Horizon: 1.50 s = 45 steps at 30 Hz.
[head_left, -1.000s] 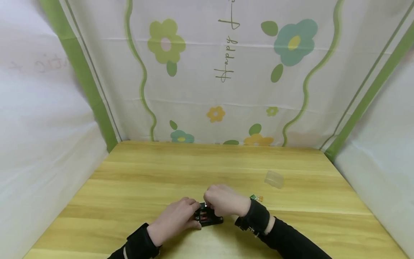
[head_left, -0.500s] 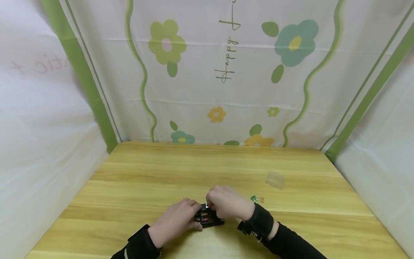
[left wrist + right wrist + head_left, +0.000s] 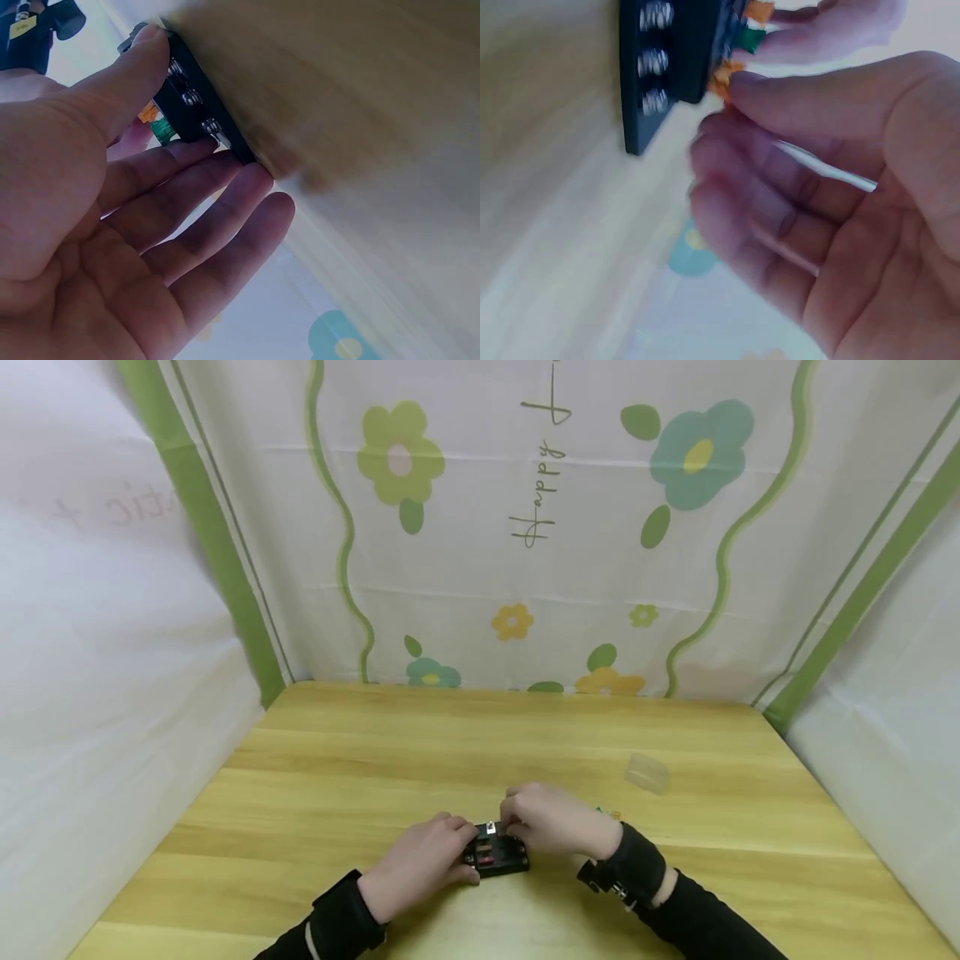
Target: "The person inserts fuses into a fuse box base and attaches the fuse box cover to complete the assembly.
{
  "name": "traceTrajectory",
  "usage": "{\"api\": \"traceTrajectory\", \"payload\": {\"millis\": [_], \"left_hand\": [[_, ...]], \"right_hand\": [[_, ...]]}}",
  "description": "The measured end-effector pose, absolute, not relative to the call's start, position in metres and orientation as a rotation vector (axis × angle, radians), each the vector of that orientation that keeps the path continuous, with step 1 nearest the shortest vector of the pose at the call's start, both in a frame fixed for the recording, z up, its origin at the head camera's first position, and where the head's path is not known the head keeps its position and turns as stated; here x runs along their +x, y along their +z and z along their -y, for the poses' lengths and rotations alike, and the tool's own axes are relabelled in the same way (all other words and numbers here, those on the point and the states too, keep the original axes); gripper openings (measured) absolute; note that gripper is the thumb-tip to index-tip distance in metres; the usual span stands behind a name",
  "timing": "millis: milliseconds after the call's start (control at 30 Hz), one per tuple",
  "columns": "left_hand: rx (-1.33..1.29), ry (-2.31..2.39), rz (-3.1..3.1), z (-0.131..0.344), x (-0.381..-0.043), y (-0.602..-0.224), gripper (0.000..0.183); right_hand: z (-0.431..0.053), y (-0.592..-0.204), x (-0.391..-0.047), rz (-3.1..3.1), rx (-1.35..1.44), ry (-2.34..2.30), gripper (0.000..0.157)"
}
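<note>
A small black fuse block (image 3: 504, 863) with metal terminals along its edge stands on the wooden table in front of me. My left hand (image 3: 423, 862) grips its left end, thumb at the near side and fingers at the far side. Green (image 3: 161, 132) and orange fuses stick out of the block in the left wrist view. My right hand (image 3: 558, 818) is at the block's right part. In the right wrist view its thumb and forefinger pinch an orange fuse (image 3: 723, 79) close against the block, beside a green fuse (image 3: 751, 39). Its other fingers are curled below.
A clear curved plastic cover (image 3: 647, 774) lies on the table (image 3: 420, 727) farther back to the right. Loose small fuses (image 3: 613, 814) lie behind my right wrist, which partly covers them. White cloth walls with printed flowers rise at the back and both sides.
My right hand has shifted right along the fuse block, baring more of its far edge. My left hand keeps its grip. The loose fuses are now more covered by the wrist.
</note>
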<state>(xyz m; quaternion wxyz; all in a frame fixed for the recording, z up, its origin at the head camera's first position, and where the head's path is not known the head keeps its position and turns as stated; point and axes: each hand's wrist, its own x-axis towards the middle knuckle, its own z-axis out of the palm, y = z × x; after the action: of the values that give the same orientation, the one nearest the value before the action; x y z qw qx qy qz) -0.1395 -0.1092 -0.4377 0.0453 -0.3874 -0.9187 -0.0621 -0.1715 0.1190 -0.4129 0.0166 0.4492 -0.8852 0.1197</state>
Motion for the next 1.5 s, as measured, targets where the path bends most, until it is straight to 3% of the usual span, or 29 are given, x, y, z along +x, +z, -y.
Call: {"api": "traceTrajectory", "payload": {"millis": [367,900,1500], "left_hand": [[-1.18,-0.18,2.83,0.107,-0.142,-0.436,0.047],[-1.179,-0.202,2.834,0.107,-0.141,-0.435,0.046],[-1.178,-0.195,2.853,0.108,-0.14,-0.434,0.048]], "right_hand": [[-0.167,-0.402,-0.179,2.7,1.202,0.31,0.005],[-0.199,-0.399,-0.191,2.794,1.109,0.324,0.008],[-0.225,-0.411,-0.198,2.859,1.16,0.342,0.013]]}}
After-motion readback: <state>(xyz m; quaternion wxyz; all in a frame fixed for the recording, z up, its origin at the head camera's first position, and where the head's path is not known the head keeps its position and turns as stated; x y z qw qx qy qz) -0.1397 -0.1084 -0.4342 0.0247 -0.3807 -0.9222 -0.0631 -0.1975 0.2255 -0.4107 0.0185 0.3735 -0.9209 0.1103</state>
